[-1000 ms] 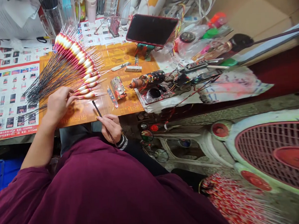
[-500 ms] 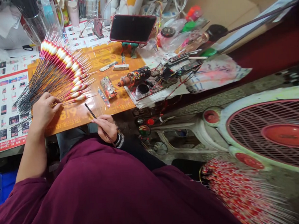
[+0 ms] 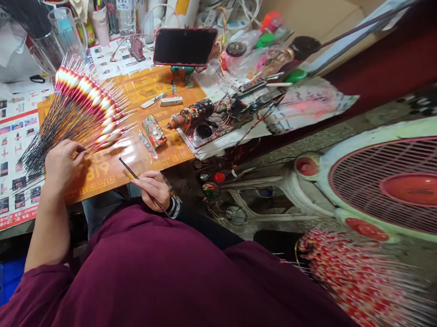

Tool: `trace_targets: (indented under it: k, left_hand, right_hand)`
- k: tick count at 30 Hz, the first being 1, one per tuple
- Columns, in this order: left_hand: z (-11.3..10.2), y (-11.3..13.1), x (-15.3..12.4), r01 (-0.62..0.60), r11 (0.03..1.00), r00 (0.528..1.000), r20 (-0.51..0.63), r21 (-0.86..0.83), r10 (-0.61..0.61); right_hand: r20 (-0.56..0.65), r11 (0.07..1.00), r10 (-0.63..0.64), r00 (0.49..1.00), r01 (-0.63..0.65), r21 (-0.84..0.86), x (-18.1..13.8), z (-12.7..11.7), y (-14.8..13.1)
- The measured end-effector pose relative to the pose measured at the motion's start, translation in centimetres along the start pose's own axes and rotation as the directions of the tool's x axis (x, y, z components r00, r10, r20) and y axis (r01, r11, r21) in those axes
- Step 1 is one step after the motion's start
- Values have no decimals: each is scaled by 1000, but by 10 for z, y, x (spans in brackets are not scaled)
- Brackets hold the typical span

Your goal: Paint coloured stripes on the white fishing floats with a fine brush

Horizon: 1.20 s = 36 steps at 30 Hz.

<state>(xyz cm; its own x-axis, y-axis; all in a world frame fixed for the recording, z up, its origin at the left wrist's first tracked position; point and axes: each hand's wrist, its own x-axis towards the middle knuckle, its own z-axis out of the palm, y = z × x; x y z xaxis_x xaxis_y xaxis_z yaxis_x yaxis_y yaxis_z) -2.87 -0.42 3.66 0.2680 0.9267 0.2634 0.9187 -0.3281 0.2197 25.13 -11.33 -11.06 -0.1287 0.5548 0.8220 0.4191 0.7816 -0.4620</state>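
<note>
A fan of several red, white and yellow fishing floats (image 3: 91, 106) with thin dark stems lies on the orange sheet (image 3: 105, 169) on the table. My left hand (image 3: 61, 162) rests on the stems at the fan's near end, fingers curled and pinching the nearest float's stem. At the table's front edge my right hand (image 3: 154, 186) is closed on a thin dark brush (image 3: 128, 169), its tip pointing up-left toward the floats.
A paint-spattered rotary tool (image 3: 192, 115) and wiring lie right of the orange sheet. A phone (image 3: 185, 46) stands on a holder behind. Glass jars (image 3: 63, 32) stand at the back left. A white and red fan (image 3: 391, 183) lies on the floor, with more floats (image 3: 353, 283) below.
The view has shifted, so the table sits further left in frame. My left hand has slid slightly along the stems toward the nearest float. The right hand keeps the brush in the same pose.
</note>
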Motion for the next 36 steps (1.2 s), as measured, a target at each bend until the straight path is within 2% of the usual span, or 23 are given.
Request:
trace_targets:
  k: [4,9,12,17,24,30,36]
  left_hand:
    - [-3,10,2,-12,994,1000,-10,-108,11]
    - [-13,26,1,-126,959,992,-20,-253,125]
    - [-12,34,3,-153,961,987,18,-229,161]
    - [-3,40,7,-178,977,984,7,-116,180]
    - [4,54,9,-156,988,988,20,14,156]
    - [14,59,18,-145,988,986,74,-49,148]
    - [21,56,22,-101,966,984,121,-238,133]
  right_hand:
    - [9,1000,-6,1000,6,23,0,-1,2]
    - [77,999,37,996,-34,-33,3,-2,2]
    - [53,999,26,998,-23,-43,6,-2,0]
    - [71,999,44,997,-42,-31,3,0,2]
    - [60,999,32,998,-31,-19,-3,4,8]
    - [5,998,-10,1000,10,-61,-1,1,4]
    - [49,996,52,997,-49,-69,-6,1,3]
